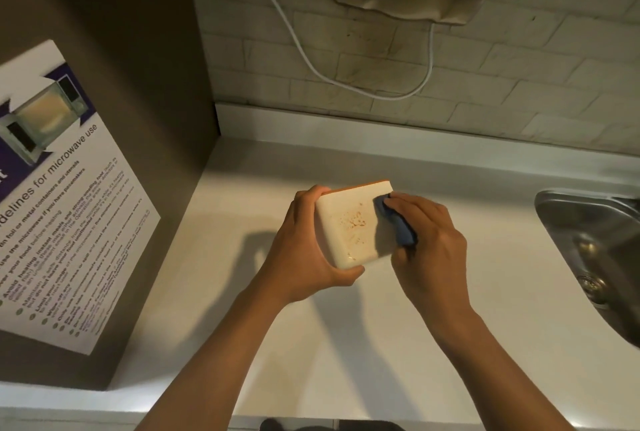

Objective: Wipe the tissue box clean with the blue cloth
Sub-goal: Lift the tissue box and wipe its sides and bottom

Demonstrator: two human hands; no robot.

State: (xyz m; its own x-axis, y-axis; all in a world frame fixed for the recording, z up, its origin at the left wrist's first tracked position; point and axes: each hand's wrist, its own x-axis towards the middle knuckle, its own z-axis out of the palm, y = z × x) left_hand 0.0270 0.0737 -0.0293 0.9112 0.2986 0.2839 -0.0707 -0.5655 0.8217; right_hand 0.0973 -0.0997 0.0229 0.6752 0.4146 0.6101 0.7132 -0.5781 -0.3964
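Tissue box [349, 223], hard and smooth, looks light but maybe slippery; it is held above the worktop [346, 344], sink [595, 243] at 3 o'clock. Left hand [308, 250] grips its two ends, a good hold. Right hand [429, 240] pinches the soft blue cloth [398, 226] against the box's right edge, beside orange spots.

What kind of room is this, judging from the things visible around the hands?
Probably a shared kitchen or pantry, perhaps in an office or dormitory. A steel sink is set into the white counter, a printed notice gives guidelines for microwave use, and the back wall is tiled.
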